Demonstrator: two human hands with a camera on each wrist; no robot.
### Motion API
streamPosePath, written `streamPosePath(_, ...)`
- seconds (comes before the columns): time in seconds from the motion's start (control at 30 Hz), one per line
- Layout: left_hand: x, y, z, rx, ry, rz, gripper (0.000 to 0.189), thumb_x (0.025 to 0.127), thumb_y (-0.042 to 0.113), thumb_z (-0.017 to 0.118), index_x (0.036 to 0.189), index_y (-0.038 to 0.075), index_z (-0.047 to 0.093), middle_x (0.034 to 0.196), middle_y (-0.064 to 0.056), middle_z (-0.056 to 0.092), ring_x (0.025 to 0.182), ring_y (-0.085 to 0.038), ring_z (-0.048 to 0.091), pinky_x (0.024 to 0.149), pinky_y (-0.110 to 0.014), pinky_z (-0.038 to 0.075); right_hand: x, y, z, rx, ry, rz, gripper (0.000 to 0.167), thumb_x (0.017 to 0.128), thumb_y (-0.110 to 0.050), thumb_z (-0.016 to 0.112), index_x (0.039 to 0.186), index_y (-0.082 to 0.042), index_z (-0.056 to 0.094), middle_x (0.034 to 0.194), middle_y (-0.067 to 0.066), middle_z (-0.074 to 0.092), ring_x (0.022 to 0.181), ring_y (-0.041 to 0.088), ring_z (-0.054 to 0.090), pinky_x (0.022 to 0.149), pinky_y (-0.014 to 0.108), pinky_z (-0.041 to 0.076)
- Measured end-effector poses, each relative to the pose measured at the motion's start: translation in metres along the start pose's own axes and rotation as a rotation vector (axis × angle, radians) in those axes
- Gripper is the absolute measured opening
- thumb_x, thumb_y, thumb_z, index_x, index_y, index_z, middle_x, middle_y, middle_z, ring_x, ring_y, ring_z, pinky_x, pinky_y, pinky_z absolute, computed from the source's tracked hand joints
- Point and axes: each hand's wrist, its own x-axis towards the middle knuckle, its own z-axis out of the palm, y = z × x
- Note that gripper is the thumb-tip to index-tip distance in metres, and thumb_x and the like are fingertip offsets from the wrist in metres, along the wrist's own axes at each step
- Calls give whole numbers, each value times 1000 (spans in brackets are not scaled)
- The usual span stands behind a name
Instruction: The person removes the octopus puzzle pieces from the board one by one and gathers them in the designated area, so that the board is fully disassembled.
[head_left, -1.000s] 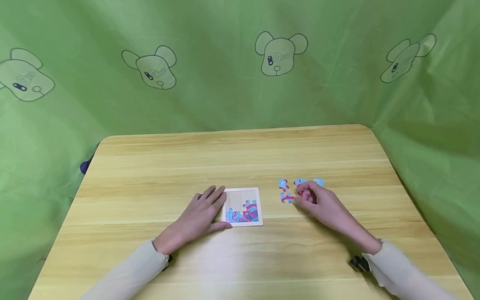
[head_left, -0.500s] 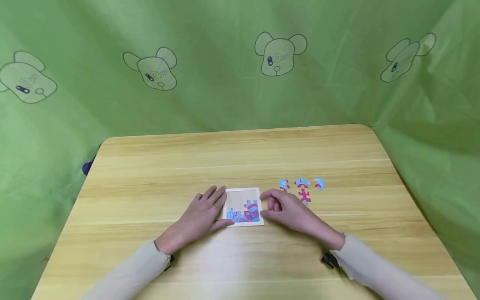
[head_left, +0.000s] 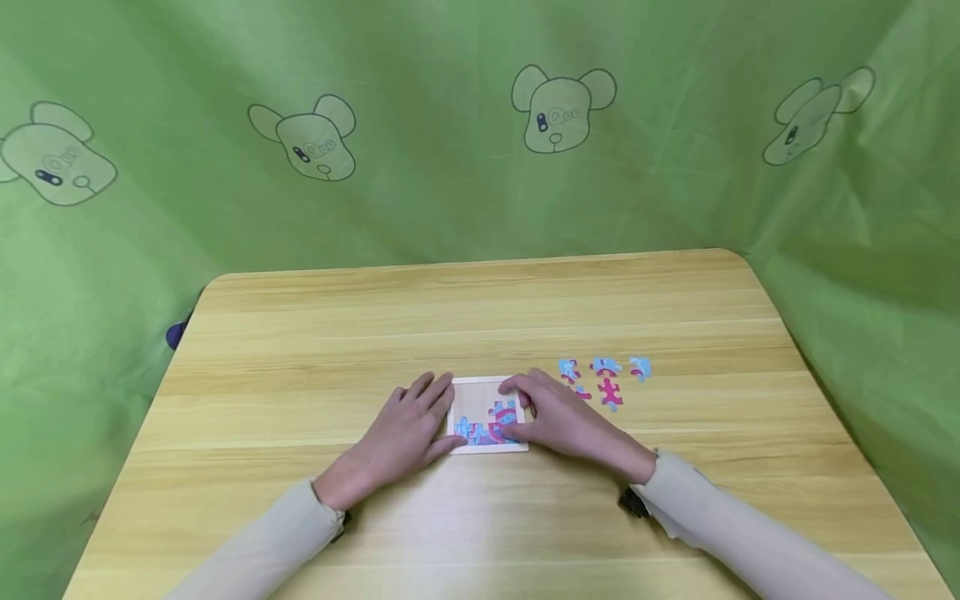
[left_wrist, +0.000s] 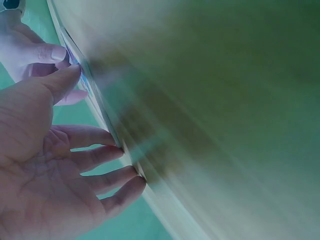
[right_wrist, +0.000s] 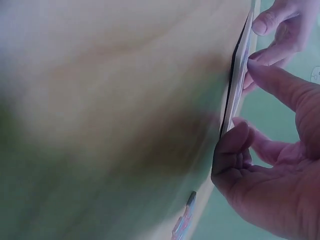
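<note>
A light wooden puzzle tray [head_left: 476, 380] lies flat on the table, with joined blue, pink and purple jigsaw pieces [head_left: 474, 432] along its bottom and lower right. My left hand [head_left: 396, 431] rests against the tray's left side, its fingers extended and its thumb on the lower edge. My right hand [head_left: 572, 419] reaches over the right side. Its thumb touches the lower-right pieces while the index finger lies near the upper-right corner. In the right wrist view, thumb and index finger of the right hand [right_wrist: 275, 145] stand apart, other fingers curled; no loose piece shows between them.
Several loose jigsaw pieces lie right of the tray: three in a back row, including a blue piece [head_left: 641, 368], and a pink piece [head_left: 610, 392] below. Another loose piece [head_left: 582, 392] is partly covered by the right hand. A green curtain [head_left: 450, 192] hangs behind the table [head_left: 315, 333].
My right hand has moved left from the loose pieces to the tray's right side, and its fingertips have come over the edge. The left hand stays at the tray's left side.
</note>
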Motion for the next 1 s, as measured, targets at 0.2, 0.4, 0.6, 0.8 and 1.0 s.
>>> streamPosePath(0.2, 1, 1, 0, -16, -8, -3, 81, 105, 55, 69, 155, -7, 55, 166, -22, 47, 148, -48, 46, 106, -64, 48, 4, 0, -1, 0, -27, 8, 35, 95, -23, 89, 124, -11, 72, 95, 4, 53, 83, 17, 47, 70, 31, 41)
streamPosePath(0.4, 2, 1, 0, -3, 4, -1, 81, 105, 55, 70, 155, -7, 56, 165, -22, 48, 147, -47, 47, 105, -63, 49, 4, -1, 0, 7, -10, -25, 31, 96, -18, 89, 118, -14, 68, 102, 5, 52, 88, 18, 48, 74, 32, 44)
streamPosePath(0.6, 2, 1, 0, -7, 4, 1, 81, 105, 54, 70, 155, -8, 55, 165, -22, 48, 148, -47, 47, 105, -64, 49, 2, -1, 3, 13, 30, -44, 30, 95, -15, 88, 117, -15, 67, 110, 3, 58, 93, 21, 53, 80, 36, 47)
streamPosePath(0.8, 2, 3, 2, -4, 5, -10, 81, 105, 55, 69, 155, -7, 55, 165, -22, 47, 148, -47, 47, 104, -62, 49, 1, -1, 3, 22, 72, -57, 18, 100, -8, 81, 108, -19, 70, 81, -7, 59, 72, 14, 53, 64, 30, 46)
streamPosePath(1.0, 1, 2, 0, -6, -11, -14, 81, 105, 55, 69, 155, -8, 54, 166, -23, 47, 148, -48, 46, 106, -63, 48, -1, -1, 2, 85, 90, -87, 16, 102, -6, 79, 105, -20, 73, 80, -7, 61, 71, 13, 56, 64, 29, 48)
